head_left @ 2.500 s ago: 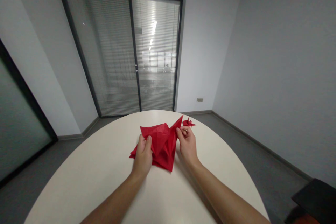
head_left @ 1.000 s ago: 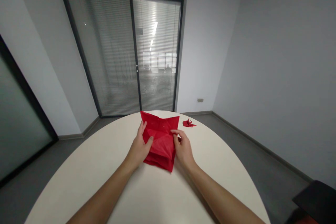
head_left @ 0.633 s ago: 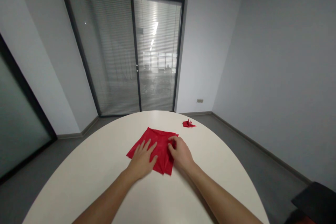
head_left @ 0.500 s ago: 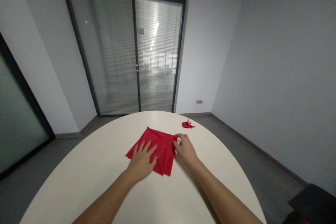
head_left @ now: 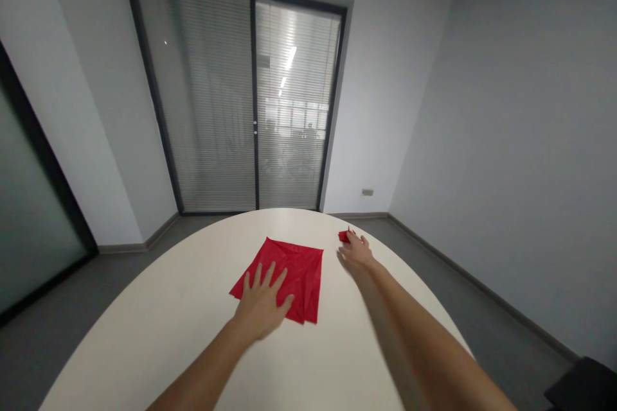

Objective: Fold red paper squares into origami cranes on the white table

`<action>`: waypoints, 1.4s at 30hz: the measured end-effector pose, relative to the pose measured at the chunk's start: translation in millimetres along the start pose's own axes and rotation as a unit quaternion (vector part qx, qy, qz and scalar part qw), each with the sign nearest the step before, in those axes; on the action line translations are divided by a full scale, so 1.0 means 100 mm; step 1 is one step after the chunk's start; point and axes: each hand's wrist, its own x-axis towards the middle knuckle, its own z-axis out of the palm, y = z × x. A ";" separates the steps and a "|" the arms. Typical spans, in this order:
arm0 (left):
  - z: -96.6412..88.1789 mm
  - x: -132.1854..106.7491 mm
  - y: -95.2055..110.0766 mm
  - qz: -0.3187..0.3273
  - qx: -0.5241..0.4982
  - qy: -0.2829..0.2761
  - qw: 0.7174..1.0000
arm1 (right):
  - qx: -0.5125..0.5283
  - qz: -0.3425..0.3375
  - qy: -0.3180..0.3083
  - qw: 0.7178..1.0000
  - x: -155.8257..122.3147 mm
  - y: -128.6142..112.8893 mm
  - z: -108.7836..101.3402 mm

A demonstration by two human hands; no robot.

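Note:
A creased sheet of red paper (head_left: 308, 270), with folded layers along its right side, lies on the round table. My left hand (head_left: 260, 305) rests on its near left part, fingers spread flat and thumb out to the right. Farther off to the right sits a small red origami crane (head_left: 343, 236), partly covered by my fingers. My right hand (head_left: 357, 250) reaches out to it, fingertips closed on its right part; the exact grip is small and partly hidden.
The white round table (head_left: 193, 327) has a curved edge ahead and to both sides. Beyond it stand glass doors with blinds (head_left: 216, 109) and grey walls. A dark object (head_left: 585, 385) is low at the right.
My right hand has let go of the red paper's right corner and moved forward and right to the origami crane. My left hand stays on the paper. The view has shifted slightly.

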 end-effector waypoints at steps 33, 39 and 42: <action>0.26 -0.11 0.69 0.061 -0.533 0.117 0.835 | 0.456 -0.197 -0.021 0.868 -1.47 -0.75 -0.10; 0.22 -0.17 0.70 0.092 -0.518 0.079 0.847 | 0.449 -0.170 0.021 0.877 -1.41 -0.74 -0.03; 0.26 -0.13 0.68 0.071 -0.508 0.102 0.852 | 0.456 -0.171 0.007 0.873 -1.40 -0.73 -0.02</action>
